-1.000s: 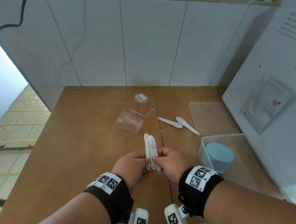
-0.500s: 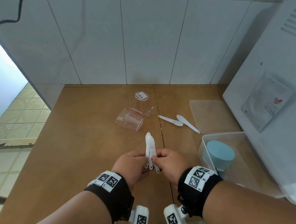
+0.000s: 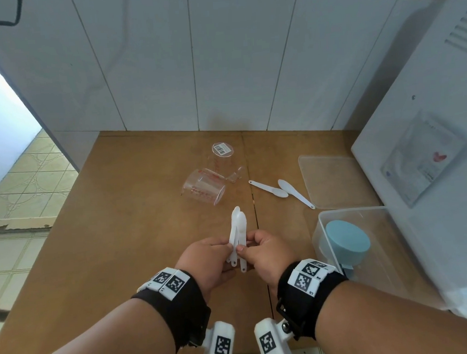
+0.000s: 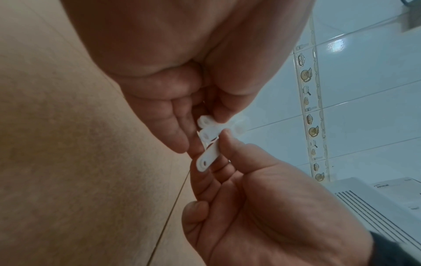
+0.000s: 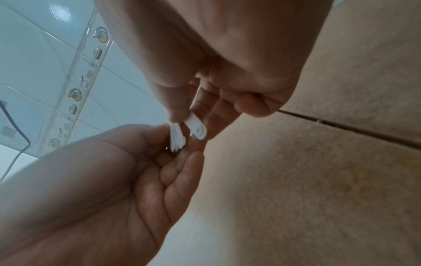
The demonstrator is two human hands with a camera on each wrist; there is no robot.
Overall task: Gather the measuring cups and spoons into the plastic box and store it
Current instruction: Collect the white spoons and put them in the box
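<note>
Both hands hold a small stack of white measuring spoons (image 3: pixel 238 230) above the wooden table (image 3: pixel 120 240), bowls pointing away. My left hand (image 3: pixel 226 246) pinches the handles from the left and my right hand (image 3: pixel 244 247) from the right. The left wrist view shows the handle ends (image 4: pixel 208 144) with their holes fanned out. In the right wrist view my right thumb presses one handle (image 5: pixel 196 128) beside the rest of the stack (image 5: pixel 176 140). Two more white spoons (image 3: pixel 269 188) (image 3: pixel 295 193) lie loose further back. The clear plastic box (image 3: pixel 350 210) stands at the right with a blue cup (image 3: pixel 347 242) inside.
A clear measuring cup (image 3: pixel 204 185) lies on its side, another (image 3: pixel 222 155) stands upside down behind it, and a tiny clear cup (image 3: pixel 236 174) sits beside them. The box lid (image 3: pixel 335 180) lies flat behind the box. A white appliance (image 3: pixel 431 135) borders the right side.
The spoons, held side by side a second ago, now overlap in a tighter stack. Both hands have stayed at the same spot over the table.
</note>
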